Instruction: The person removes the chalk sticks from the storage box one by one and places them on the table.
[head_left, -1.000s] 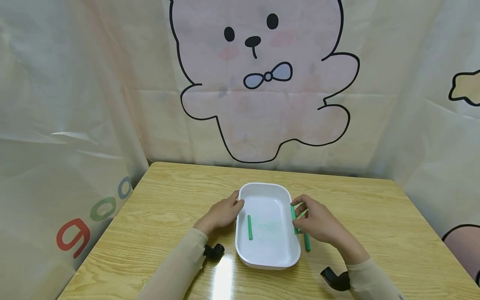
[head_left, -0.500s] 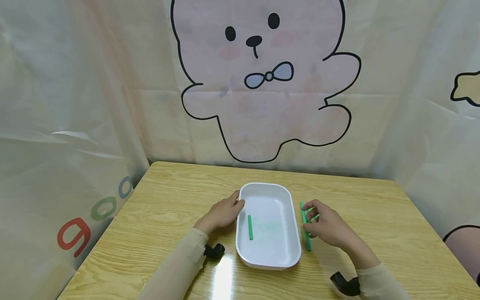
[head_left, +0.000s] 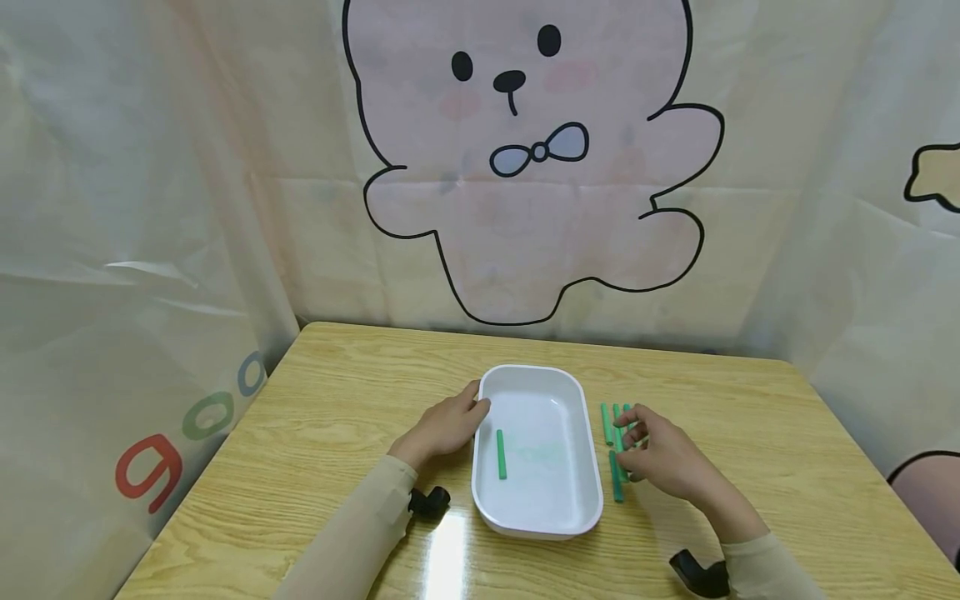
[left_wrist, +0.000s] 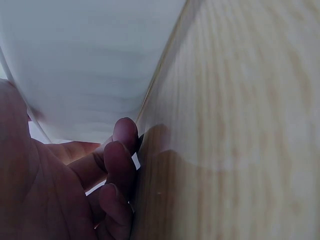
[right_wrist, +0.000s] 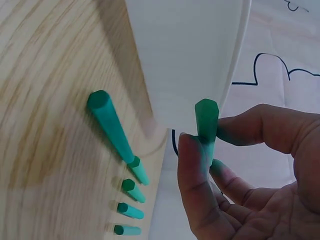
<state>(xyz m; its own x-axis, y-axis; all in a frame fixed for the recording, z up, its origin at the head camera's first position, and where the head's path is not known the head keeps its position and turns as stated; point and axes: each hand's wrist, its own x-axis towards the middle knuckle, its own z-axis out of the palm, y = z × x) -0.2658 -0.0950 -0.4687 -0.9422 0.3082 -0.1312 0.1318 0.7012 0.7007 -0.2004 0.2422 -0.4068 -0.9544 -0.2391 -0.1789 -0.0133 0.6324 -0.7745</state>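
My left hand (head_left: 442, 427) holds the left side of a white plastic tub (head_left: 540, 525), thumb over the rim and fingers along the outer wall. In the left wrist view its curled fingers (left_wrist: 120, 165) lie low beside the tub wall, close to the table. One green chalk stick (head_left: 501, 455) lies inside the tub. My right hand (head_left: 663, 454) pinches another six-sided green chalk stick (right_wrist: 206, 120) between thumb and fingertips, which are smudged green. Under and beside that hand, several green chalk sticks (right_wrist: 111, 125) lie on the table along the tub's right side.
A pale green smear marks the tub's floor. The wooden table (head_left: 375, 375) extends to both sides, with its far edge against a curtain (head_left: 525, 242) printed with a cartoon bear. Black wrist-camera mounts (head_left: 429, 504) stick out from both sleeves.
My right hand has moved right, from the tub's right rim to over the chalk sticks on the table, with a chalk stick pinched in its fingers. The left hand stays on the tub.
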